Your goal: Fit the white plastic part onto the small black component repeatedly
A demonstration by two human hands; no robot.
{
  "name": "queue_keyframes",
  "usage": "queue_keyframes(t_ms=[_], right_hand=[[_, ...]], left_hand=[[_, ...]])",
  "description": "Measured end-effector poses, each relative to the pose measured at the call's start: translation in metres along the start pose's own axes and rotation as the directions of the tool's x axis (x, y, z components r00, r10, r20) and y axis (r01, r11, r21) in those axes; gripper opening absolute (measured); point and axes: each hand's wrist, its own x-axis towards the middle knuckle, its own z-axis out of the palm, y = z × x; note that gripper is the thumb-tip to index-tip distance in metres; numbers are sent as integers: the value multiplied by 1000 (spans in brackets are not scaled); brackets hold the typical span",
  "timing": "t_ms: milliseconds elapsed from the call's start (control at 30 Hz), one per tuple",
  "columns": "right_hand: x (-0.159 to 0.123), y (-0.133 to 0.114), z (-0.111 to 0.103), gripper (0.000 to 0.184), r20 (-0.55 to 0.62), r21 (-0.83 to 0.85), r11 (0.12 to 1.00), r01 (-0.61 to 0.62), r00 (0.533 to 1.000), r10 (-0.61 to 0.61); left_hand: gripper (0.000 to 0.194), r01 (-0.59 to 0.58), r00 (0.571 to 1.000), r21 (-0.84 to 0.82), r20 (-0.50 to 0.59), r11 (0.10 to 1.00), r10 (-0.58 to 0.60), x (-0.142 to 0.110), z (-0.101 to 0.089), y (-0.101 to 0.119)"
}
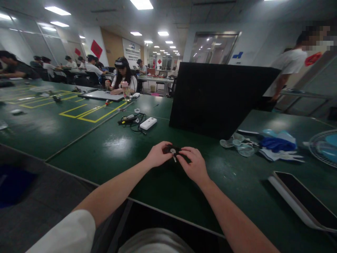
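Note:
Low over the green table, my left hand pinches the left end of a small black object between thumb and fingers. At the right end of the same object are the bent fingertips and thumb of my right hand, closed on it. A silver key-like piece with a round head lies against the object's face, its narrow end toward me. My fingers cover both ends, so the object's exact kind does not show.
A large black panel stands behind my hands. A white power bank and tangled cables lie left of it. Gloves, clear plastic pieces and a phone-like device are rightward. A co-worker sits across the table.

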Motion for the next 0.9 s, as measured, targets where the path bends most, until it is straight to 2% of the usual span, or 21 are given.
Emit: queue_keyframes(t_ms=[67,133,200,267,367,433,533,633,700,767,900], right_hand=[[1,2,2,24,3,-36,998,-53,999,53],[2,2,9,29,63,-80,991,-104,992,109],[5,3,18,36,144,-140,975,-175,970,195],[8,4,27,39,211,-212,949,-235,937,279],[11,10,32,37,271,-279,926,-255,904,330],[11,16,27,35,281,-265,926,-269,897,341],[8,28,11,34,241,-182,907,-380,877,416],[6,39,-3,32,174,-62,869,-491,852,494],[5,43,-8,28,127,-7,878,-479,870,476],[5,43,-9,28,90,27,910,-414,908,410],[7,29,-11,32,43,66,962,-264,964,262]], left_hand=[[45,29,987,-36,-158,999,-35,8,-6,-5],[44,61,952,-79,-294,995,-81,15,-11,-10],[45,89,927,-100,-355,991,-119,20,-14,-13],[46,109,924,-80,-359,991,-131,22,-14,-14],[46,122,946,9,-302,993,-114,22,-10,-13],[47,108,970,114,-229,988,-80,18,-7,-11],[46,60,996,288,-83,956,-38,11,-3,-6],[46,17,998,372,46,928,-37,3,1,0],[47,-16,994,390,104,921,-27,-1,4,4],[46,-48,990,407,139,912,-10,-4,6,8],[44,-57,986,416,166,908,-14,-7,8,13]])
